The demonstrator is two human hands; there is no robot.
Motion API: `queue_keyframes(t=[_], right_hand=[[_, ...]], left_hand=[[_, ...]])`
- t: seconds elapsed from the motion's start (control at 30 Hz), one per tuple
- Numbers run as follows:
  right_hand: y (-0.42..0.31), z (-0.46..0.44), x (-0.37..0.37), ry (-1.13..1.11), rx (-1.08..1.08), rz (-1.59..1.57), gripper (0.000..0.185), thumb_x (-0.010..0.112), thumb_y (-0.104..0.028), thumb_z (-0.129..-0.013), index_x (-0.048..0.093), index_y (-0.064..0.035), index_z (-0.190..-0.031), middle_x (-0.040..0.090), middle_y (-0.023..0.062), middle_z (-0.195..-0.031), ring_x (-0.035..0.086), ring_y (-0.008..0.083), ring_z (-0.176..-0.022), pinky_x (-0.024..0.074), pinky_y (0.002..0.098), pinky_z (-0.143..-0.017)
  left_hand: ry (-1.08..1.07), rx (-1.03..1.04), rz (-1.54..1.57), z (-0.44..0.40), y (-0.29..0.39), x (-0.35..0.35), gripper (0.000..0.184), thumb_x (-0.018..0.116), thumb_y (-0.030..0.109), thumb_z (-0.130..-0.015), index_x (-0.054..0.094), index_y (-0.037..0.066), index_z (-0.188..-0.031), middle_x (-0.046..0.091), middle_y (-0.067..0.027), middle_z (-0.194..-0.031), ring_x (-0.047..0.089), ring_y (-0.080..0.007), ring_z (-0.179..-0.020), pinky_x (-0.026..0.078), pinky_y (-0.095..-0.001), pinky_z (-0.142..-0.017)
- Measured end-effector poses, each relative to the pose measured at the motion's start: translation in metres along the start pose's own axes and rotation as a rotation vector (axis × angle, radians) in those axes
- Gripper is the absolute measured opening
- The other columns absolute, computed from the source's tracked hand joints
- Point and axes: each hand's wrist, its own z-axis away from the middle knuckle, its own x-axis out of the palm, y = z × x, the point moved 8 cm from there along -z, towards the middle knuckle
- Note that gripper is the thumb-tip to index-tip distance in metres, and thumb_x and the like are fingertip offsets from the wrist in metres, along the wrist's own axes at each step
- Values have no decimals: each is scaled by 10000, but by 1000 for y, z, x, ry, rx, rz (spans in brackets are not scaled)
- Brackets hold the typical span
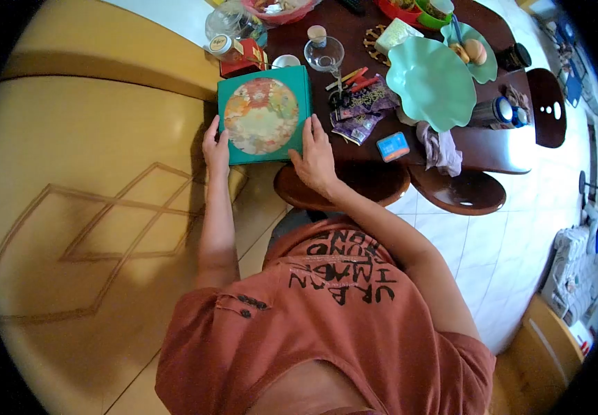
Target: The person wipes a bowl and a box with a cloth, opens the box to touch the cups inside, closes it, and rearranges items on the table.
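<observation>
A flat green box (228,93) with a round, flower-patterned picture on its lid sits at the left end of the dark table, near the yellow wall. My left hand (216,149) grips its left edge near the lower corner. On the opposite side, my right hand (316,158) presses its fingers along the right edge, thumb apart at the lower corner. The underside of the box and some fingertips are hidden. Just behind it are a red box (249,57), a lidded glass jar (223,47) and a small white cup (286,61).
Right of the box lie a clear glass bowl (324,55), purple packets (365,111) and a small blue box (393,146). Farther right are a wavy mint-green bowl (430,83), a crumpled cloth (441,149) and cans (492,112). Brown chairs (461,194) stand under the table's near edge.
</observation>
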Motion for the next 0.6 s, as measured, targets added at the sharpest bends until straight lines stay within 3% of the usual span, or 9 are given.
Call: queue_keyframes(t=[0.03,0.17,0.27,0.33,0.37,0.4,0.47,0.5,0.6], right_hand=[[0,-2,2,-34,50,-33,788,706,-182,-833,299,99,-1447,260,308,-1516,367,478,-1319,359,500,-1065],[-5,-5,-1,-37,28,122,787,699,-168,-837,291,96,-1455,264,305,-1518,360,467,-1329,352,494,-1075],[-19,0,-13,94,-84,-8,786,677,-92,-817,269,85,-1465,332,296,-1486,411,463,-1281,379,490,-1058],[-30,1,-16,-10,-1,-460,801,646,4,-807,232,63,-1490,407,308,-1429,437,448,-1270,363,482,-1078],[-36,2,-20,92,-76,-455,774,609,71,-846,250,-32,-1524,537,276,-1315,588,352,-1136,503,385,-946],[-44,1,-23,95,-76,-454,774,609,71,-846,250,-32,-1524,537,276,-1315,588,352,-1136,503,385,-946],[-44,2,-6,-127,213,-952,786,576,84,-878,196,-81,-1546,586,208,-1245,628,238,-1037,561,326,-789],[-46,-1,-7,-140,166,-855,794,537,108,-896,154,-112,-1556,589,155,-1217,627,186,-992,578,306,-715],[-47,0,-7,-185,215,-934,786,536,106,-897,168,-121,-1554,589,158,-1214,623,196,-1003,588,325,-734]], left_hand=[[16,7,-19,3,4,-1,494,572,-3,-920,498,-5,-1408,491,-147,-1449,485,-214,-1303,383,-324,-1070],[26,-32,130,8,10,0,481,554,6,-927,504,0,-1405,492,-145,-1449,463,-214,-1326,360,-323,-1090],[-11,-48,246,9,8,1,457,546,26,-939,516,-1,-1394,495,-147,-1446,456,-216,-1332,351,-325,-1101],[-27,-35,294,3,0,-3,435,547,43,-949,528,-7,-1381,504,-146,-1439,460,-212,-1330,353,-323,-1103],[-31,-32,295,1,-4,-5,435,547,43,-949,528,-7,-1381,504,-146,-1439,460,-212,-1330,353,-323,-1103],[-30,-41,294,3,0,-6,426,548,37,-948,539,-10,-1371,519,-136,-1426,475,-203,-1316,356,-315,-1099],[-30,-51,292,4,3,-7,416,548,31,-947,549,-12,-1361,534,-126,-1413,490,-195,-1302,360,-307,-1095],[-37,-56,298,4,2,-7,415,546,39,-950,548,-11,-1362,535,-123,-1413,493,-193,-1299,360,-306,-1094],[-63,-47,293,3,-1,-5,418,546,54,-956,542,-5,-1370,531,-127,-1416,495,-193,-1294,361,-304,-1091]])
